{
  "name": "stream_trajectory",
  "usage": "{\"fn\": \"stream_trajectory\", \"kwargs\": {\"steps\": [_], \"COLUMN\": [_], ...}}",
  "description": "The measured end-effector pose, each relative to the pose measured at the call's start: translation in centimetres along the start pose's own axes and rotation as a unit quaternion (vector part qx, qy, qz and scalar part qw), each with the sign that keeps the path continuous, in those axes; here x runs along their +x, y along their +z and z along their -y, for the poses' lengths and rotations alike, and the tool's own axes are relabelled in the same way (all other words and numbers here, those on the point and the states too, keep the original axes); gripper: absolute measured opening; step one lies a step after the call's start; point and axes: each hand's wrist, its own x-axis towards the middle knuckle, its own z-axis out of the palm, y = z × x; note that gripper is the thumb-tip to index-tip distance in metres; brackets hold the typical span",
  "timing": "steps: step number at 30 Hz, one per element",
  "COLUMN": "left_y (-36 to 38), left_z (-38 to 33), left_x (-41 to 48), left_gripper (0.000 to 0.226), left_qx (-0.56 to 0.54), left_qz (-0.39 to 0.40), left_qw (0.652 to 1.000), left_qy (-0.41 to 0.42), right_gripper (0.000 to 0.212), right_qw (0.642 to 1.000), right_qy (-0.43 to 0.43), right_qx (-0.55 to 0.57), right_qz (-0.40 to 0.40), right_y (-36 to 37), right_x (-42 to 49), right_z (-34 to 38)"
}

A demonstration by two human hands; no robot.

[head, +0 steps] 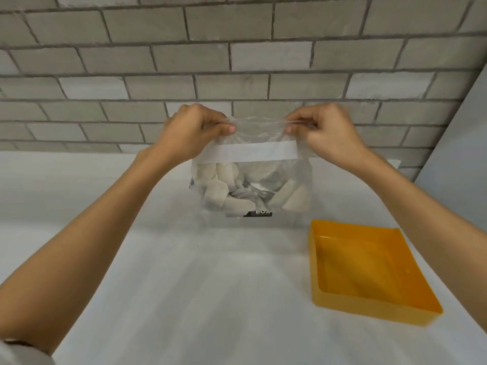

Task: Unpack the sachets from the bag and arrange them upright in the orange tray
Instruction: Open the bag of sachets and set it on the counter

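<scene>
Pinching the top rim of the clear bag (250,180), the left hand (195,133) and the right hand (321,133) each clamp thumb and curled fingers on the thin plastic at opposite ends of the mouth, drawing it taut between them. Holding it this way looks meant to part the seal while the bag stays upright, its base near the desk (184,272), toward the far edge by the brick wall (237,48). A white strip (250,152) runs across the bag just under the fingers, and a small black label (257,213) sits at its foot. The pale sachets (218,185) lie heaped in the lower half, none taken out. The orange tray (320,285) waits on the desk nearer the person and to the right of the bag, close but apart from it, with nothing in it, so unpacking has not begun. Its placement beside the bag keeps each transfer short.
</scene>
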Motion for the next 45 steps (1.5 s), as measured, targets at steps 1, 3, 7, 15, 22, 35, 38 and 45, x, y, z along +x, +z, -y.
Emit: {"fn": "stream_trajectory", "kwargs": {"steps": [1, 3, 7, 15, 22, 35, 38, 45], "left_y": [0.3, 1.4, 4.5, 7.9, 7.6, 4.3, 4.6, 7.2], "left_z": [0.0, 0.3, 1.5, 4.1, 6.4, 2.0, 1.0, -2.0], "left_x": [-0.9, -2.5, -5.9, -9.1, -9.2, -6.7, -7.3, -9.0], "left_gripper": [0.029, 0.031, 0.033, 0.055, 0.059, 0.012, 0.027, 0.012], "left_qx": [-0.011, -0.023, -0.052, -0.171, -0.19, -0.192, 0.046, 0.02], "left_qz": [0.014, 0.045, 0.126, 0.277, 0.403, 0.094, 0.044, -0.049], "left_qw": [1.0, 0.999, 0.989, 0.933, 0.83, 0.968, 0.998, 0.993], "left_qy": [0.0, -0.009, -0.062, -0.152, -0.335, -0.134, -0.018, 0.103], "right_gripper": [0.018, 0.02, 0.018, 0.014, 0.028, 0.018, 0.008, 0.022], "right_qw": [1.0, 0.999, 0.993, 0.974, 0.963, 0.976, 0.982, 0.96], "right_qy": [0.002, 0.009, 0.052, 0.126, 0.131, 0.058, 0.069, 0.119], "right_qx": [0.0, -0.007, -0.007, 0.01, 0.038, -0.02, 0.043, 0.066], "right_qz": [0.014, 0.038, 0.109, 0.187, 0.234, 0.209, 0.172, 0.245], "right_y": [0.2, 0.8, 3.1, 6.0, 3.8, 5.5, 5.3, 4.3], "right_x": [-0.9, -2.5, -5.9, -10.6, -10.9, -6.4, -5.9, -5.2], "right_z": [0.0, -0.5, -2.3, -5.3, -4.0, -0.9, 0.0, 1.1]}}
